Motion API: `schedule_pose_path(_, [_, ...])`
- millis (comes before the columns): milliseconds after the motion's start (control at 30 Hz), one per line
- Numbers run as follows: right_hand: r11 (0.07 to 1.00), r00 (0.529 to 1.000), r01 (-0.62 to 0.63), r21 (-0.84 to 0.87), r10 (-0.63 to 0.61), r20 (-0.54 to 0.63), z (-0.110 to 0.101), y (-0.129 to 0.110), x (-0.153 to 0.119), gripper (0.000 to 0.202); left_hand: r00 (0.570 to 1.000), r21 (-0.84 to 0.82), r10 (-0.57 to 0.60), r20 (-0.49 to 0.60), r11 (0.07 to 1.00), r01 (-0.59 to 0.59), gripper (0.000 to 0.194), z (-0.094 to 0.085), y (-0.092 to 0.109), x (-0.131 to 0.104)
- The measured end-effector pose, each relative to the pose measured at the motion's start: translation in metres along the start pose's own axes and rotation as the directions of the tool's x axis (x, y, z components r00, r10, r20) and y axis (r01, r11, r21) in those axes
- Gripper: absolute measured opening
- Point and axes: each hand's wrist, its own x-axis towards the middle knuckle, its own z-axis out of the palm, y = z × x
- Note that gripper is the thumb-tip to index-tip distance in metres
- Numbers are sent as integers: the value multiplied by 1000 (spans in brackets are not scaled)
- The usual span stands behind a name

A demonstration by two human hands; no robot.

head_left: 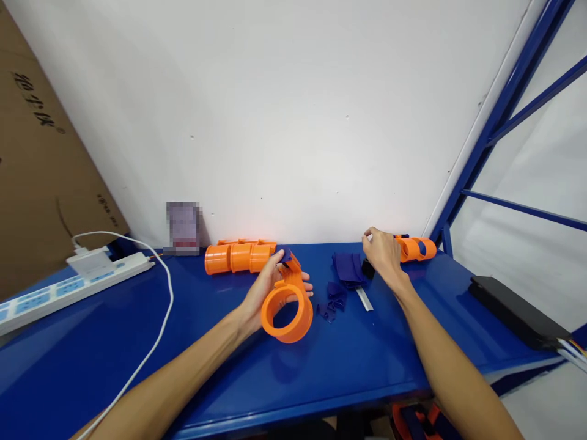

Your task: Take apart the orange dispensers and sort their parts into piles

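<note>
orange ring [287, 311] sits in my left hand [266, 287], fingers wrapped round its back rim so the open mouth faces me, held just above the blue shelf surface [220, 366] about midway along and nearer the back edge than the front. a bit of blue strap shows at the top of it, against my fingertips. my right hand [383, 255] is out toward the back right corner, knuckles up, fingers curled down by a small black piece; whether it is pinching anything i cannot tell. just beyond it lies an orange piece with blue strap [416, 248], close to the wall. between the hands lie a pile of blue straps [347, 269], some smaller blue scraps [334, 299] and a pale flat strip [364, 298]. a row of orange rings [238, 256] lies along the back edge, left of my left hand.

i judge this a fitting step: ring held ready while the right hand fetches a part. the next move calls for a steady ring and a fine pinch.
</note>
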Motion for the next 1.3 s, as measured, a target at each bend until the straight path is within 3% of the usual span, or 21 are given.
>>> schedule_pose_path(100, [958,990,136,251,-120,-78,-3,-13,-10,24,989,-28,-34,147,999,39,42,1,-2,0])
schedule_pose_path(200, [773,942,329,542,-310,-131,-5,-37,-32,28,979,-6,-61,193,998,64,48,3,-4,-1])
schedule_pose_path(300, [603,864,460,652,-473,-173,-7,-56,-56,28,976,7,-70,208,998,70,51,4,-7,-1])
schedule_pose_path(400, [563,781,580,589,-590,-205,-7,-62,-70,22,976,30,-56,209,998,50,50,4,-11,-1])
schedule_pose_path(467, [561,750,622,546,-626,-211,-6,-62,-73,24,983,59,-38,181,998,27,49,4,-13,-1])
schedule_pose_path(633, [582,746,638,505,-630,-216,-2,-59,-72,44,995,88,41,94,995,-49,40,5,-17,-2])
schedule_pose_path(800, [601,772,582,548,-621,-139,2,-54,-64,44,987,153,160,-13,976,-156,40,6,-17,-2])
schedule_pose_path(867, [616,761,593,519,-639,-110,4,-53,-63,45,980,188,196,-38,964,-186,43,5,-17,-1])
schedule_pose_path(1000, [660,721,655,369,-691,-46,6,-57,-70,51,970,287,243,-16,930,-228,47,0,-23,4])
schedule_pose_path(1133, [747,755,649,144,-656,-2,7,-70,-81,35,954,321,295,-49,910,-264,48,2,-30,6])
schedule_pose_path(1200, [746,748,663,54,-664,-10,8,-75,-84,26,942,309,324,-84,908,-284,47,5,-31,4])
schedule_pose_path(1300, [700,700,714,-14,-714,-14,11,-79,-84,24,933,308,344,-100,903,-300,46,11,-30,1])
